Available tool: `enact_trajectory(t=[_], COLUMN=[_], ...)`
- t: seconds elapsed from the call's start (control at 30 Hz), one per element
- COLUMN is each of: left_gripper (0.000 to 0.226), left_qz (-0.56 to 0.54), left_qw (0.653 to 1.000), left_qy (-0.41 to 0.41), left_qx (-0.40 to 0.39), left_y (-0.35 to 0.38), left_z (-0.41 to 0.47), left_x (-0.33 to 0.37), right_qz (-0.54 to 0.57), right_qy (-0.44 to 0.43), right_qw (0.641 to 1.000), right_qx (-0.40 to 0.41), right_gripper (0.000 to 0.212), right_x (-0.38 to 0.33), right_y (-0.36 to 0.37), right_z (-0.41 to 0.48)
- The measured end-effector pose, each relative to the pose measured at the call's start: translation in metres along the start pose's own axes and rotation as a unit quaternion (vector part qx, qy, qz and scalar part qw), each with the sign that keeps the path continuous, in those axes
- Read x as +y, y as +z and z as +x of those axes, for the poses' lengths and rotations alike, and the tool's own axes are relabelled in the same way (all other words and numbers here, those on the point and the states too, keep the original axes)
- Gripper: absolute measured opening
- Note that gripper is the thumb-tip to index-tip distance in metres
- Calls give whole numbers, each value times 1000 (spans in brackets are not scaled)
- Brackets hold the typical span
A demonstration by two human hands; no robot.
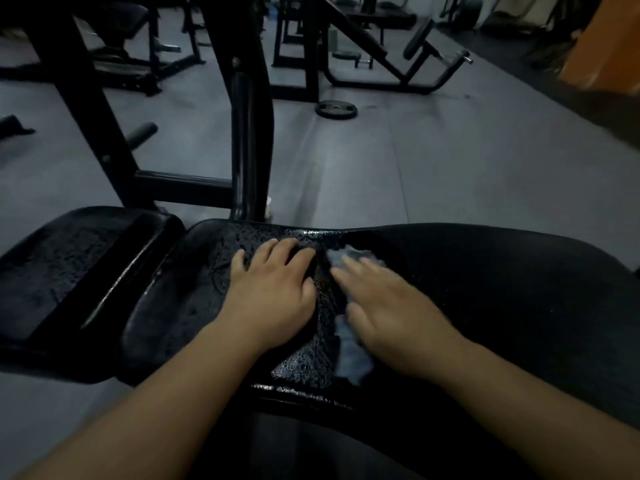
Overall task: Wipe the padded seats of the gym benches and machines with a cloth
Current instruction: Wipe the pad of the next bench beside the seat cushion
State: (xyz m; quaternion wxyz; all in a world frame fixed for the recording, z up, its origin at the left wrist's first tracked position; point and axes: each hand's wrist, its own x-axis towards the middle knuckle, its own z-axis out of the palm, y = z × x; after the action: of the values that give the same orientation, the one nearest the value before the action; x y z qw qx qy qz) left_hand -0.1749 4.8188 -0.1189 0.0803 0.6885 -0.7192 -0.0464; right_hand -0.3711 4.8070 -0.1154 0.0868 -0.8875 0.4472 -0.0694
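A black padded bench runs across the lower view in three pads: a left pad [69,271], a wet, shiny middle pad [180,306] and a long right pad [502,289]. My left hand [273,292] lies flat on the middle pad, fingers straight. My right hand [384,306], blurred by motion, presses a pale blue-grey cloth [353,355] onto the seam between the middle and right pads. The cloth shows beyond the fingertips and below the palm; the part under the hand is hidden.
The bench's black steel uprights [249,140] rise just behind the pads. A weight plate [336,109] lies on the grey rubber floor [450,168]. Another bench frame [398,64] stands farther back, more machines at the upper left, and an orange surface [606,57] at the upper right.
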Motion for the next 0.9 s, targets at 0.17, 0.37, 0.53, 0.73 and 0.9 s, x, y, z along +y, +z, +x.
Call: enact_trajectory(t=[0.17, 0.37, 0.53, 0.73, 0.9], left_gripper=[61, 64, 62, 70, 65], left_qz=[-21, -24, -31, -59, -46], left_qw=[998, 996, 993, 992, 992], left_qy=[53, 81, 115, 115, 120], left_qx=[17, 22, 0, 0, -6], left_y=[1, 0, -3, 3, 3], left_z=[-7, -14, -30, -35, -36], left_x=[16, 19, 43, 45, 51], right_qz=[-31, 11, -5, 45, 8], right_qy=[136, -7, 123, 43, 147], right_qw=[990, 1000, 992, 998, 989], right_qx=[30, 14, 2, 20, 21], right_gripper=[64, 71, 57, 79, 67], right_x=[39, -5, 33, -31, 17], right_y=[-10, -6, -28, -2, -19], right_z=[52, -22, -29, -59, -79])
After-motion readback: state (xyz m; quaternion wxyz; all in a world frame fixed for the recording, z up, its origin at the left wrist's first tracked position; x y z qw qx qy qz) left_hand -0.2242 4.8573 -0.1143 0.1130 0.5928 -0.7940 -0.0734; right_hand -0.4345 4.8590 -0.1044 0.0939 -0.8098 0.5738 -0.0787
